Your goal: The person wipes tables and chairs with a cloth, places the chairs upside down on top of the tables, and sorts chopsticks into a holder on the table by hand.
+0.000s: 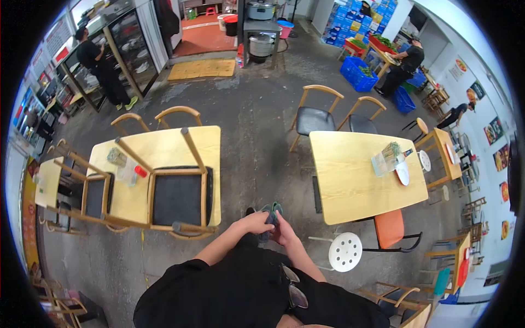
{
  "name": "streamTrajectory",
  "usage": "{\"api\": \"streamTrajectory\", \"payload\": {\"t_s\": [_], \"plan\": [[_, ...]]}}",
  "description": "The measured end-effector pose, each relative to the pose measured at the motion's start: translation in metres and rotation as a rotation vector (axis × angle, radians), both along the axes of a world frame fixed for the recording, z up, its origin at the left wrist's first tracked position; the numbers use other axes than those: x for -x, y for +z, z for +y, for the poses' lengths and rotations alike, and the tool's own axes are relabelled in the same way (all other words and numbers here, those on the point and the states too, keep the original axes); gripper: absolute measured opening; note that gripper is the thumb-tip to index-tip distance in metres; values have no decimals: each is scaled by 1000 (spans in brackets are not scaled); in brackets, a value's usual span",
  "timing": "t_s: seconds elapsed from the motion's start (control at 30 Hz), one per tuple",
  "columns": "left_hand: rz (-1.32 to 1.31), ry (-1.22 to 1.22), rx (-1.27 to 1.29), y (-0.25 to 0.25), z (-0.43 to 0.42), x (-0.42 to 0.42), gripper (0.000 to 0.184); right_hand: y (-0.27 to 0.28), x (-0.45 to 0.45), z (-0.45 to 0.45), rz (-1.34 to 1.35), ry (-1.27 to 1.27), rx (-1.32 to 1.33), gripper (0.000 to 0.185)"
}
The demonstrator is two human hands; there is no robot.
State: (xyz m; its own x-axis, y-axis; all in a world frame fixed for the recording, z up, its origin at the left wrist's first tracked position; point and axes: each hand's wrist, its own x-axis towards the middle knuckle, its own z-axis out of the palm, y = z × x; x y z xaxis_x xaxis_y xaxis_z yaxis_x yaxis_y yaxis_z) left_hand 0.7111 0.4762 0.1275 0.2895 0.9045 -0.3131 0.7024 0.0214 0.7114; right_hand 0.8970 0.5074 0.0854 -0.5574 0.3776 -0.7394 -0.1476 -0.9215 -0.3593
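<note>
Hands: left hand (pixel 258 223) and right hand (pixel 283 232) close together, fingers partly curled and almost meeting; whether they clasp anything small, I cannot tell.
Shoes (pixel 278 209): greenish, right at the fingertips, partly hidden by the hands; contact is unclear.
Left tabletop (pixel 209 143): left of the hands, well apart, bearing upturned chairs (pixel 181 198).
Right tabletop (pixel 350 180): to the right, well apart, with a plate (pixel 402 174) near its far edge.
Stool (pixel 345 252): white, right of the right hand, apart from it.
</note>
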Motion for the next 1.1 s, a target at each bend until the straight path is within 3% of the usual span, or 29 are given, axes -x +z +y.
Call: {"api": "streamTrajectory", "payload": {"t_s": [0.1, 0.23, 0.3, 0.33, 0.4, 0.5, 0.6, 0.73, 0.87, 0.97, 1.1], "plan": [[-19, 23, -49, 19, 51, 10, 54, 1, 21, 58, 134, 1, -60, 47], [-118, 118, -111, 28, 103, 44, 54, -13, 42, 139, -3, 59, -149, 41], [-276, 295, -196, 32, 107, 65, 54, -11, 62, 173, -27, 112, -133, 38], [-275, 386, -213, 24, 108, 78, 53, 13, 81, 180, -24, 117, -71, 36], [-284, 584, -244, 4, 108, 94, 51, 4, 101, 202, -75, 171, -37, 35], [10, 783, -97, 7, 94, 118, 53, -23, 127, 227, -139, 198, 48, 31], [-38, 896, -54, -7, 83, 136, 55, -10, 168, 230, -194, 255, 88, 32], [-210, 1012, 46, -13, 84, 136, 58, -35, 202, 243, -170, 448, 83, 29], [-142, 1024, 22, -6, 109, 132, 65, -80, 232, 275, -103, 648, 37, 27], [-113, 1055, 60, 3, 143, 143, 71, -65, 258, 298, -108, 756, 26, 27], [-161, 1135, -101, -8, 213, 160, 69, -56, 281, 365, -57, 900, -68, 33]]}}
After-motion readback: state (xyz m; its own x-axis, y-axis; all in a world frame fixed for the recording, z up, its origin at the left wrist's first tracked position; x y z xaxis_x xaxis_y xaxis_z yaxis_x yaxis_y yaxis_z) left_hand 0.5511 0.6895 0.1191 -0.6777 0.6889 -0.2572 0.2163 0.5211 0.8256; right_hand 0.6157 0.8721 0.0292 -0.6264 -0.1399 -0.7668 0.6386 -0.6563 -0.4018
